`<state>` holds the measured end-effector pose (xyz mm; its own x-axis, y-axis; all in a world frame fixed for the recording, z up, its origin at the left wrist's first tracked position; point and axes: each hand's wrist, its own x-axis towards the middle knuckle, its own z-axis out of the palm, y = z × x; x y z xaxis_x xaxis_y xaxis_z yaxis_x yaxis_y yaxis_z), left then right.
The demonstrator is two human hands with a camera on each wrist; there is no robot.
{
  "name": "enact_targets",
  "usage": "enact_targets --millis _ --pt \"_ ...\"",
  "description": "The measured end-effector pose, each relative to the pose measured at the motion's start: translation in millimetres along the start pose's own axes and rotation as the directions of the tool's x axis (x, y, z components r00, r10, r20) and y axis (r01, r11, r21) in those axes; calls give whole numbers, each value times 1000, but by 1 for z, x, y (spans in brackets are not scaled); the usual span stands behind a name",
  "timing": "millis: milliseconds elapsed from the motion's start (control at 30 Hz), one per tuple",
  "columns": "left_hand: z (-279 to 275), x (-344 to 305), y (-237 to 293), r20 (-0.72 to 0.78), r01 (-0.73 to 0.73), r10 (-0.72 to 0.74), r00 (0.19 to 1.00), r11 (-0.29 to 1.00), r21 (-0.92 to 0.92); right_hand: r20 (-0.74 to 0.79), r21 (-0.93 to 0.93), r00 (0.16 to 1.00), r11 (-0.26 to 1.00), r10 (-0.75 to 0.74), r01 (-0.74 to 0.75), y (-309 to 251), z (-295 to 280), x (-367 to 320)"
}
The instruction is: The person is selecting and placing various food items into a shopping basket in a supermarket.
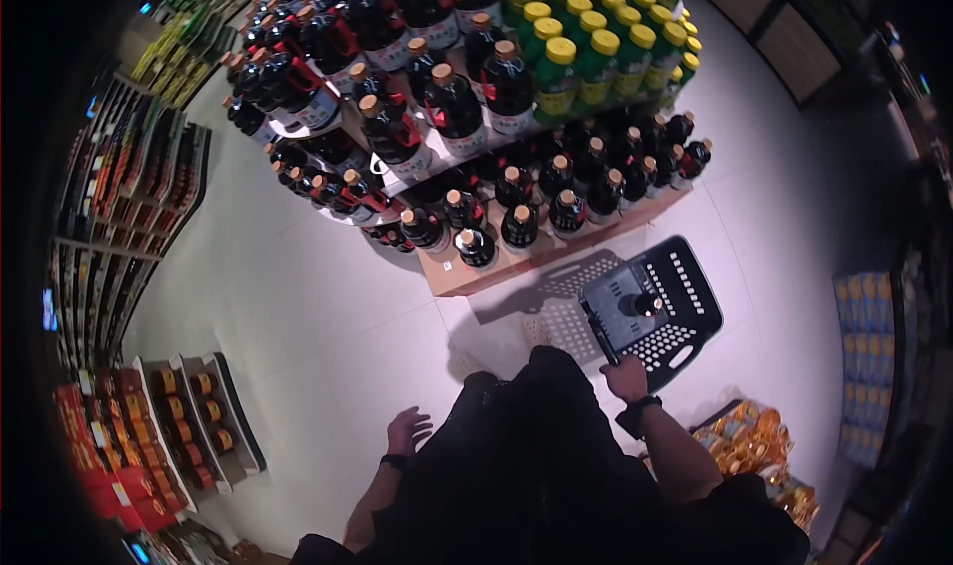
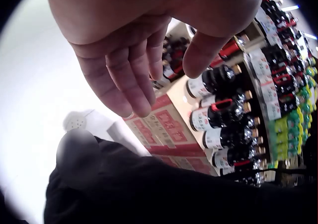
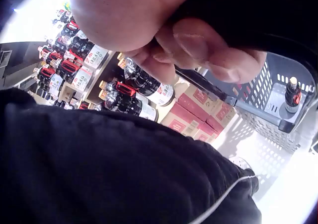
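My right hand [image 1: 624,377] grips the handle of a dark perforated shopping basket [image 1: 710,312], which stands by the right leg. One dark bottle [image 1: 647,305] is inside the basket; the right wrist view also shows this bottle [image 3: 293,96] upright, and my fingers curled round the handle above it. My left hand [image 1: 408,430] hangs free at the left side with loosely bent fingers. In the left wrist view the hand [image 2: 144,50] holds nothing, and dark bottles [image 2: 218,115] on a display stand beyond it.
Ahead rises a tiered display of dark bottles [image 1: 457,113] and green bottles with yellow caps [image 1: 599,64], over cardboard boxes [image 1: 447,277]. Golden packages [image 1: 745,436] are piled at the lower right. Shelves [image 1: 189,416] stand at the left, stacked blue packs [image 1: 864,366] at the right.
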<state>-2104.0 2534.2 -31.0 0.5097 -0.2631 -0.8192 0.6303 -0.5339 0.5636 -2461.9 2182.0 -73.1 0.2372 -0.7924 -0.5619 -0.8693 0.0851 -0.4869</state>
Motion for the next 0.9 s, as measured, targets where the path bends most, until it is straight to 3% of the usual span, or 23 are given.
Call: enact_targets --millis 67,200,233,267,333,400,467,533,567,600,667,733,800,867,900 --pt "0 24 32 144 -39 26 989 995 90 11 14 999 999 51 -51 -20 1 -16" --pt "27 52 94 376 -228 100 921 922 313 -90 42 996 999 -26 30 -28 30 -37" --pt "33 54 102 429 -276 108 897 894 352 -34 122 998 991 56 -52 -32 38 -40" --pt "41 57 109 506 -338 117 855 864 372 -1 185 994 977 106 -104 -42 40 -47" --pt "67 63 122 649 -466 130 750 800 379 2 142 996 986 91 -90 -53 44 -56" --pt "99 59 127 790 -695 225 570 644 318 29 154 996 985 80 -83 -62 43 -65" --pt "142 36 139 855 -762 185 485 570 308 61 179 997 982 44 -54 -62 48 -71" --pt "181 16 151 925 -878 137 355 387 280 86 218 996 976 -28 9 -56 55 -69" --pt "205 5 150 940 -919 136 312 296 263 296 292 955 950 16 -107 -71 30 -73" --pt "230 2 146 962 -953 118 246 208 218 372 343 928 933 -33 -104 -65 25 -64" --pt "255 6 136 966 -958 44 256 145 247 310 578 943 812 -125 -83 -47 16 -50" --pt "273 11 124 969 -967 1 248 66 247 240 683 960 728 -143 -62 -14 11 -13" --pt "287 18 112 959 -956 0 284 76 284 274 741 961 632 22 -226 37 23 40" --pt "302 21 104 932 -928 -5 363 92 362 260 681 953 670 159 -297 99 40 105" --pt "305 26 98 921 -916 -4 390 96 389 109 540 978 816 176 -207 149 73 144"
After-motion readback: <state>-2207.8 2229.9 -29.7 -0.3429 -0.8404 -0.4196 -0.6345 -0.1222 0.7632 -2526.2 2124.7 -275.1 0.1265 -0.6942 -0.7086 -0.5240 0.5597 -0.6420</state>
